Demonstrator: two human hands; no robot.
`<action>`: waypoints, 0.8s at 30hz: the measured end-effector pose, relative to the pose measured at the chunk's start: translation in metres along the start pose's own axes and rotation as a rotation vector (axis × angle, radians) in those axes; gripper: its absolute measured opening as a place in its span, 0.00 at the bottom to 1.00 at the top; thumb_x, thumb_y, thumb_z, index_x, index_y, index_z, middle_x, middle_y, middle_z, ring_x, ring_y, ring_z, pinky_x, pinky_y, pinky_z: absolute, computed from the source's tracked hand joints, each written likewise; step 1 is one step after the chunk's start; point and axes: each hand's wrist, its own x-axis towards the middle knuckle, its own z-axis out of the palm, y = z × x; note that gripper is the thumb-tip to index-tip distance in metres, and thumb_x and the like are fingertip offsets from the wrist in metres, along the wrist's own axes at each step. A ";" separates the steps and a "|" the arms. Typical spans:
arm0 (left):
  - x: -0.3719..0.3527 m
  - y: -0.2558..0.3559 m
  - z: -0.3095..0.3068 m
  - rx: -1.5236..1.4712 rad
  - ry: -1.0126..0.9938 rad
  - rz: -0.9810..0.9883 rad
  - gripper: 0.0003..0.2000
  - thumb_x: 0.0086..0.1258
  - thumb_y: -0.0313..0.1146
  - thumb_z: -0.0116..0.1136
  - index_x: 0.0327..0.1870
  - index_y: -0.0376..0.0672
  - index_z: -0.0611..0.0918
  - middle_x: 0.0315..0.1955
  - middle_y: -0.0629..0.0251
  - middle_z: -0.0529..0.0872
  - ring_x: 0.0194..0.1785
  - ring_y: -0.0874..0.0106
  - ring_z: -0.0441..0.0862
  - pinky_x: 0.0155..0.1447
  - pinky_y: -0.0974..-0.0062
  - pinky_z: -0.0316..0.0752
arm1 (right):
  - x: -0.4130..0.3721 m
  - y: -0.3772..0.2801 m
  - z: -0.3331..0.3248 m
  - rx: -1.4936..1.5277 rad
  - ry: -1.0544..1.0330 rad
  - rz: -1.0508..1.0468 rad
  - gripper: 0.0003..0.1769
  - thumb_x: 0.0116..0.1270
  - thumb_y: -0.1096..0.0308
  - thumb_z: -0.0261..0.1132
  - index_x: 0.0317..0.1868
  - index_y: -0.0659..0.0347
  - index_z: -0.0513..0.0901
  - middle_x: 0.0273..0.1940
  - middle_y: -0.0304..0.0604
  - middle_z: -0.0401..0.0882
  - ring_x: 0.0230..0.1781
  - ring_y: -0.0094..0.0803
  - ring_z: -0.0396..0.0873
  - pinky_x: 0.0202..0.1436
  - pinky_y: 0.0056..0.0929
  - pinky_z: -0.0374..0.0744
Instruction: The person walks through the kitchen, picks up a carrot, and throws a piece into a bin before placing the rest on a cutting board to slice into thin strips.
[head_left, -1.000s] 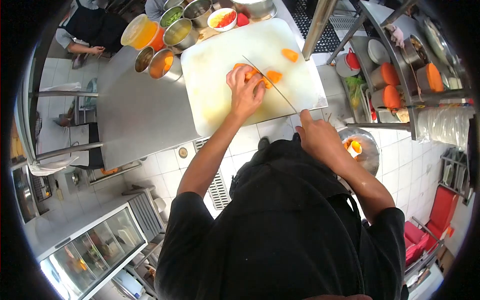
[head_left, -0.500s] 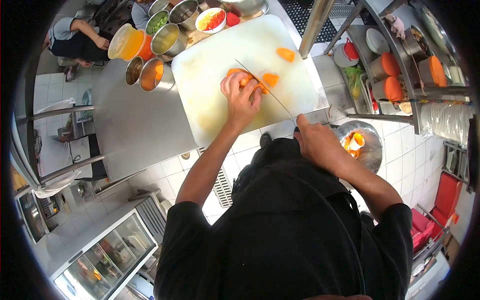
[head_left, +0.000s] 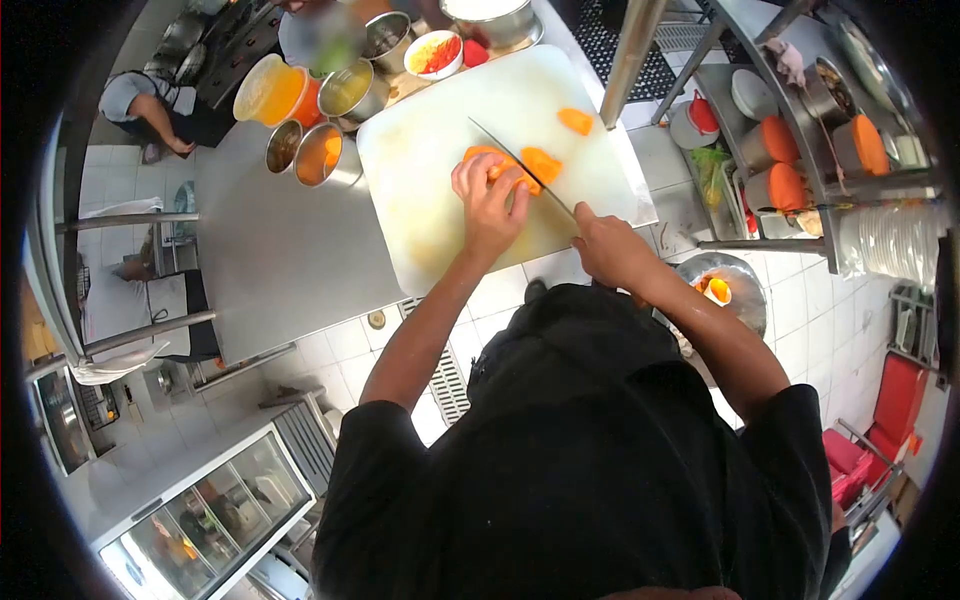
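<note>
On the white cutting board [head_left: 420,200], my left hand [head_left: 490,208] is closed with curled fingertips over an orange piece of carrot [head_left: 482,153]. My right hand [head_left: 618,250] grips the handle of a long kitchen knife [head_left: 556,197]. The blade lies diagonally across the board, along the right side of the held carrot and close to my left fingers. Against the blade's other side sits a cut carrot piece [head_left: 542,164]. Another chunk of carrot [head_left: 575,121] lies apart near the board's right edge. My left fingers partly hide the held carrot.
Metal pots [head_left: 325,155], an orange tub [head_left: 272,90] and a white bowl [head_left: 434,55] stand beyond the board on the steel table [head_left: 285,250]. A bin [head_left: 745,290] stands at lower right, by a shelf post [head_left: 632,60]. Other people are at upper left.
My right hand has moved up and left, pushing the knife farther across the board. The cut carrot piece now sits against the blade. A person has leaned in behind the pots.
</note>
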 end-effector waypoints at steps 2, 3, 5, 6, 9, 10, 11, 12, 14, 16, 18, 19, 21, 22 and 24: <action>0.000 0.002 0.001 0.004 0.004 -0.006 0.12 0.61 0.27 0.68 0.46 0.45 0.83 0.54 0.58 0.77 0.63 0.56 0.72 0.70 0.47 0.59 | 0.000 0.002 -0.004 -0.005 0.018 -0.006 0.15 0.73 0.67 0.62 0.48 0.68 0.69 0.35 0.71 0.83 0.42 0.71 0.82 0.50 0.62 0.78; -0.001 0.003 -0.002 0.011 -0.002 -0.009 0.12 0.61 0.28 0.68 0.46 0.45 0.84 0.54 0.58 0.77 0.64 0.55 0.72 0.70 0.47 0.59 | -0.002 0.001 -0.005 0.001 0.018 -0.001 0.15 0.73 0.66 0.63 0.48 0.68 0.69 0.35 0.71 0.83 0.42 0.71 0.82 0.50 0.62 0.78; -0.001 0.004 -0.006 0.013 -0.027 -0.002 0.11 0.63 0.29 0.67 0.46 0.44 0.84 0.54 0.58 0.77 0.64 0.55 0.71 0.71 0.48 0.58 | -0.008 -0.002 -0.011 0.024 0.038 0.002 0.16 0.73 0.65 0.63 0.49 0.68 0.69 0.36 0.71 0.83 0.43 0.71 0.81 0.50 0.62 0.77; 0.001 0.004 -0.006 0.009 -0.038 0.004 0.11 0.63 0.29 0.66 0.46 0.44 0.84 0.54 0.58 0.77 0.65 0.55 0.71 0.72 0.48 0.57 | -0.015 -0.003 -0.016 0.037 0.058 0.001 0.17 0.73 0.64 0.63 0.49 0.67 0.69 0.36 0.70 0.83 0.43 0.71 0.81 0.50 0.62 0.77; 0.016 0.014 -0.012 0.075 -0.021 -0.002 0.09 0.64 0.31 0.67 0.44 0.44 0.86 0.53 0.58 0.78 0.63 0.56 0.72 0.70 0.49 0.59 | -0.044 0.002 -0.032 0.065 0.154 0.057 0.18 0.73 0.62 0.65 0.51 0.66 0.69 0.36 0.69 0.83 0.44 0.71 0.80 0.50 0.62 0.75; 0.024 0.022 -0.015 0.113 -0.007 -0.009 0.09 0.63 0.31 0.67 0.43 0.44 0.86 0.53 0.59 0.79 0.62 0.57 0.73 0.69 0.50 0.60 | -0.055 0.006 -0.038 0.070 0.187 0.083 0.18 0.73 0.61 0.65 0.51 0.65 0.70 0.36 0.68 0.83 0.44 0.71 0.80 0.50 0.62 0.75; 0.035 0.031 -0.016 0.079 -0.067 0.003 0.10 0.63 0.32 0.67 0.45 0.43 0.86 0.53 0.58 0.80 0.62 0.57 0.74 0.69 0.52 0.62 | -0.068 0.009 -0.043 0.086 0.218 0.117 0.19 0.73 0.61 0.65 0.51 0.65 0.70 0.36 0.68 0.83 0.44 0.71 0.80 0.50 0.62 0.75; 0.053 0.038 -0.011 0.049 -0.125 0.010 0.12 0.63 0.32 0.68 0.47 0.43 0.87 0.52 0.58 0.81 0.62 0.57 0.75 0.69 0.54 0.63 | -0.081 0.013 -0.050 0.100 0.244 0.147 0.19 0.73 0.61 0.65 0.52 0.64 0.70 0.36 0.68 0.83 0.45 0.71 0.79 0.50 0.61 0.74; 0.078 0.035 0.010 0.005 -0.265 0.070 0.14 0.62 0.32 0.68 0.48 0.42 0.87 0.51 0.58 0.82 0.60 0.57 0.77 0.66 0.57 0.68 | -0.100 0.026 -0.049 0.113 0.293 0.171 0.19 0.73 0.61 0.66 0.52 0.64 0.70 0.37 0.68 0.83 0.45 0.72 0.79 0.50 0.62 0.74; 0.098 0.025 0.038 0.005 -0.421 0.139 0.15 0.60 0.32 0.68 0.48 0.42 0.88 0.49 0.58 0.82 0.58 0.56 0.78 0.62 0.59 0.74 | -0.117 0.041 -0.046 0.113 0.348 0.167 0.18 0.72 0.61 0.66 0.51 0.64 0.71 0.39 0.67 0.83 0.44 0.73 0.78 0.51 0.63 0.75; 0.109 0.016 0.061 0.037 -0.580 0.171 0.15 0.60 0.31 0.67 0.49 0.42 0.89 0.47 0.57 0.83 0.57 0.55 0.79 0.62 0.60 0.77 | -0.130 0.050 -0.043 0.122 0.321 0.211 0.19 0.72 0.61 0.66 0.52 0.64 0.71 0.39 0.68 0.83 0.45 0.73 0.79 0.51 0.63 0.75; 0.114 0.009 0.069 0.058 -0.626 0.193 0.15 0.60 0.30 0.66 0.48 0.42 0.89 0.46 0.56 0.84 0.56 0.55 0.80 0.62 0.60 0.77 | -0.136 0.054 -0.040 0.134 0.308 0.239 0.19 0.72 0.60 0.66 0.52 0.63 0.71 0.39 0.68 0.83 0.46 0.73 0.79 0.51 0.62 0.75; 0.122 0.003 0.079 0.094 -0.724 0.247 0.14 0.60 0.30 0.65 0.47 0.41 0.89 0.43 0.55 0.85 0.54 0.55 0.82 0.61 0.60 0.79 | -0.148 0.058 -0.037 0.126 0.310 0.250 0.20 0.72 0.61 0.67 0.53 0.64 0.71 0.39 0.68 0.83 0.46 0.71 0.79 0.50 0.59 0.75; 0.127 0.002 0.083 0.156 -0.794 0.254 0.15 0.61 0.31 0.65 0.49 0.42 0.89 0.46 0.55 0.85 0.55 0.55 0.82 0.62 0.60 0.79 | -0.154 0.061 -0.034 0.124 0.312 0.259 0.20 0.72 0.61 0.67 0.54 0.65 0.71 0.39 0.67 0.83 0.46 0.70 0.79 0.50 0.58 0.75; 0.134 0.006 0.083 0.283 -0.930 0.265 0.16 0.64 0.32 0.64 0.54 0.44 0.87 0.50 0.56 0.85 0.57 0.55 0.82 0.62 0.60 0.78 | -0.160 0.071 -0.026 0.146 0.321 0.281 0.21 0.72 0.61 0.68 0.54 0.66 0.72 0.40 0.69 0.83 0.47 0.70 0.81 0.49 0.55 0.77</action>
